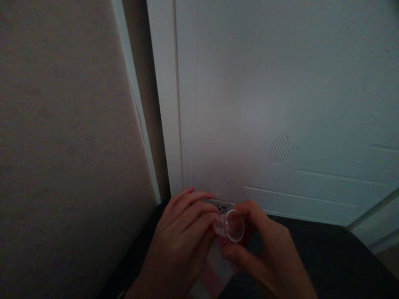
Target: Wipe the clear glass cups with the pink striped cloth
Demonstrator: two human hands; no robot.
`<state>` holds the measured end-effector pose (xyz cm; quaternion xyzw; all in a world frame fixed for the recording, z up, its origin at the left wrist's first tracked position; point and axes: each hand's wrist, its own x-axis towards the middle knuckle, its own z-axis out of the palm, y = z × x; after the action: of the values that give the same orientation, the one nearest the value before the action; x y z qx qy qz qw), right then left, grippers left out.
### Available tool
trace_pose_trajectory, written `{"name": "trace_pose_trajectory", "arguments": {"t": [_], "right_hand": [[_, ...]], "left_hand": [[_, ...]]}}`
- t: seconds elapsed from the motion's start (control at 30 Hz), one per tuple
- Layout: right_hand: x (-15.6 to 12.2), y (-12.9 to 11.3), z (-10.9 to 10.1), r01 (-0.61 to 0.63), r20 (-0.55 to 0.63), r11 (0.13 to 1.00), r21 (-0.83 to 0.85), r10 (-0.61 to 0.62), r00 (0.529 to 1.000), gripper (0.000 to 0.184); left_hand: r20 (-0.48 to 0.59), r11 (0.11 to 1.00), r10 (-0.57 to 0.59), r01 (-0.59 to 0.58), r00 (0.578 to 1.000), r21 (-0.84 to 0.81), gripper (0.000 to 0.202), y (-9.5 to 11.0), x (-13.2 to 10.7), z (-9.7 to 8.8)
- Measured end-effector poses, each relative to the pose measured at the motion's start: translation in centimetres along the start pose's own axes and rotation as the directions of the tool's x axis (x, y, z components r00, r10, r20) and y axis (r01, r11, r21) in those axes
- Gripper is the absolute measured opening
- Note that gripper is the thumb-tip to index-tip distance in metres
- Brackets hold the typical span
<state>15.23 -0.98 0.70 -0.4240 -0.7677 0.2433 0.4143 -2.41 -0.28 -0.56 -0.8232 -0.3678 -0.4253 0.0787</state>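
Low in the middle of the head view, a small clear round container (235, 225) with a circular rim sits between my two hands. My right hand (264, 245) curls around its right side, thumb below and index finger above. From the left, my left hand (183, 236) closes its fingertips on the container's narrower clear end, while some of its fingers stretch past it. Just behind the container is a small dark, speckled thing (223, 206), too dim to name. Under my hands lies a pink and white striped piece (213, 272), perhaps cloth or wrapping.
Beneath everything is a dark surface (311, 249) with a rounded right corner. Right behind it rises a white panel (237, 104) with embossed striped hearts (283, 149). A beige wall (68, 137) stands close on the left. The light is dim.
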Motion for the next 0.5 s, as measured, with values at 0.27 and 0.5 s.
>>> {"name": "trace_pose_trajectory", "arguments": {"t": [0.27,0.5], "right_hand": [[0.0,-0.7,-0.4,0.096,-0.02,0.991,-0.09,-0.098,0.995,0.016],[0.1,-0.9,-0.1,-0.007,-0.166,0.975,-0.221,-0.031,0.986,0.023]], "left_hand": [[0.074,0.993,0.103,-0.099,0.992,-0.056,0.019,-1.3,-0.6,1.8],[0.113,0.993,0.102,-0.093,0.988,-0.078,0.019,-0.3,-0.2,1.3]]}}
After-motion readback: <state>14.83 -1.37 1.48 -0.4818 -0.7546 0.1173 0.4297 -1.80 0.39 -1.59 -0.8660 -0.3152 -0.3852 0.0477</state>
